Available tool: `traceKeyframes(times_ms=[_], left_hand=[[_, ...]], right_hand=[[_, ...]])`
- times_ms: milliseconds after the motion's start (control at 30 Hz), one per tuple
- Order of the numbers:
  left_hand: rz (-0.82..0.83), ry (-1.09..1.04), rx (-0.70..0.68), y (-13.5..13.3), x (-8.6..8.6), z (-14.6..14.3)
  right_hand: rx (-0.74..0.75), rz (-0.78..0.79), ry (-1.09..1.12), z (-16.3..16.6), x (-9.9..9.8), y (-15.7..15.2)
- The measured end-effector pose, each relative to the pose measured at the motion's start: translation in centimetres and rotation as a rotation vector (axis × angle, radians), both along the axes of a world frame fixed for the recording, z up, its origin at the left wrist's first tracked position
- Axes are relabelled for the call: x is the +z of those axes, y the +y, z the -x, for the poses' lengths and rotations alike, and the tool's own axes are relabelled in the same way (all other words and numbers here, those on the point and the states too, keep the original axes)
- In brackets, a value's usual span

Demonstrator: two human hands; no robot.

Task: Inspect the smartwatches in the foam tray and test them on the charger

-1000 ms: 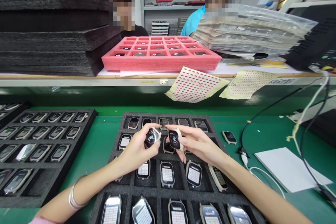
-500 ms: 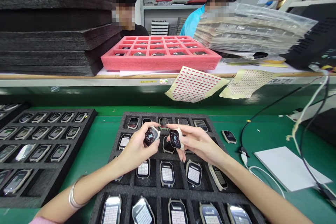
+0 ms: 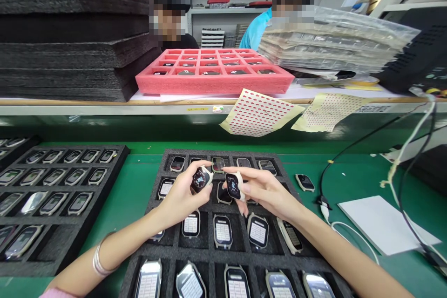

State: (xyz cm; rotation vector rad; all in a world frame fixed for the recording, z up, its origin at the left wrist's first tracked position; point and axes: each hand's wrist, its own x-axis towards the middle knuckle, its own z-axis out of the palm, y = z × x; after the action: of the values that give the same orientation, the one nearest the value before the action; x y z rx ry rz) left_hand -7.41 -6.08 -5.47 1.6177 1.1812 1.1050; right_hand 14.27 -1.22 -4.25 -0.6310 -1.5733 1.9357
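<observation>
Pinched in my left hand (image 3: pixel 186 191) is a smartwatch body without a strap, the left smartwatch (image 3: pixel 200 179), its dark screen lit with a watch face. My right hand (image 3: pixel 265 188) grips a second one, the right smartwatch (image 3: pixel 233 185), by its pale edge, with a similar face lit. Both are held apart, side by side, above a black foam tray (image 3: pixel 223 256). Several more watch bodies lie in its compartments, many showing a white list on screen, such as one watch (image 3: pixel 222 231) below my hands. My hands and forearms hide some compartments.
Another foam tray of watches (image 3: pixel 52 177) lies left. A single watch (image 3: pixel 305 182), cables (image 3: pixel 324 205) and a white pad (image 3: pixel 387 223) are at right. On the shelf stand stacked black foam (image 3: pixel 70 51), a pink foam tray (image 3: pixel 214 84) and plastic-wrapped trays (image 3: pixel 335 42). Two people sit beyond.
Both hands keep nearly the same place and grip. The right smartwatch has shifted very slightly right and down. Across the bench, the person at left has moved their head a little to the right.
</observation>
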Motion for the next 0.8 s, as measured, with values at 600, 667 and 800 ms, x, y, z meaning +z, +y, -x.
traceKeyframes(times_ms=[600,667,800], left_hand=[[0.288,-0.41,-0.068,0.49,0.05,-0.57],[0.347,-0.513,-0.091,0.57,0.12,-0.59],[0.413,-0.643,-0.091,0.54,-0.01,-0.56]], right_hand=[[-0.051,0.12,0.041,0.51,0.12,0.04],[-0.08,0.107,0.017,0.53,0.01,0.06],[-0.139,0.072,-0.024,0.53,-0.13,-0.08]])
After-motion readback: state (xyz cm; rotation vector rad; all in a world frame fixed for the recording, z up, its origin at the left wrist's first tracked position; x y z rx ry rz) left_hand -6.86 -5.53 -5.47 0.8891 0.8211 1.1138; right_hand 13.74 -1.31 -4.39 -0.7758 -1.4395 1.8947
